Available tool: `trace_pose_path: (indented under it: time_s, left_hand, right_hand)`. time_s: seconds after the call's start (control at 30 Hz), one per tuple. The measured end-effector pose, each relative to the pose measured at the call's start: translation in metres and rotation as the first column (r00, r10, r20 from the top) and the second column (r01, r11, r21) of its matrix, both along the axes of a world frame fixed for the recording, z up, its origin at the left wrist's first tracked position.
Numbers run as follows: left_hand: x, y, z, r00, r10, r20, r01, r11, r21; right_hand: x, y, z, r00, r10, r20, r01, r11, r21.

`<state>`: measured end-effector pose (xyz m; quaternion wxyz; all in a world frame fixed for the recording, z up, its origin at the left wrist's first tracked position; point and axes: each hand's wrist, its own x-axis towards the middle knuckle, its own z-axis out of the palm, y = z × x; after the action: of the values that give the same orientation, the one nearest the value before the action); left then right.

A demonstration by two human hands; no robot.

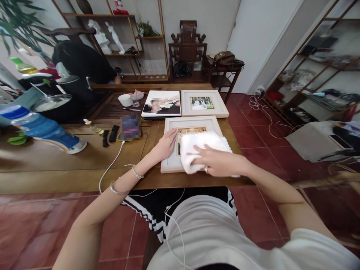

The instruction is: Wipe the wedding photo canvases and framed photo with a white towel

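A picture frame (172,162) with a light wood border and a wide pale mat lies flat near the table's front edge. My left hand (166,144) rests on its left side, fingers stretched out and holding nothing. In my right hand (212,160) is a white cloth (206,141), pressed against the right part of the frame. The cloth hides much of the small picture inside. Right behind lie a second light wood frame (184,103) with a photo of two people and a white-edged photo panel (161,98).
On the table (135,150) to my left are a phone (131,127) with a white cable, two black strips, a small bottle (94,127), a large blue bottle (46,129) and a white cup (125,100). A person in black (80,62) is at the far left.
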<state>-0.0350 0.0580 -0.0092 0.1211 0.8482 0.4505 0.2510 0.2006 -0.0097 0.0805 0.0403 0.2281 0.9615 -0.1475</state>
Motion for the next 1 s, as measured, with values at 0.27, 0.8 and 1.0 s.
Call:
trace_pose_path:
  time_s: [0.27,0.8,1.0]
  left_hand:
    - [0.0,-0.001,0.001,1.0,-0.008,0.002,0.008,1.0,-0.024]
    - [0.0,0.002,-0.003,1.0,-0.008,0.009,0.008,1.0,-0.015]
    - [0.0,-0.001,-0.001,1.0,0.002,0.02,-0.002,1.0,-0.027]
  right_hand:
    - [-0.001,-0.017,-0.007,0.994,-0.079,-0.069,0.079,0.997,-0.011]
    - [-0.016,0.077,-0.031,0.982,-0.182,-0.052,0.189,0.954,0.232]
    - [-0.001,0.005,0.004,1.0,0.015,-0.008,-0.016,0.995,-0.095]
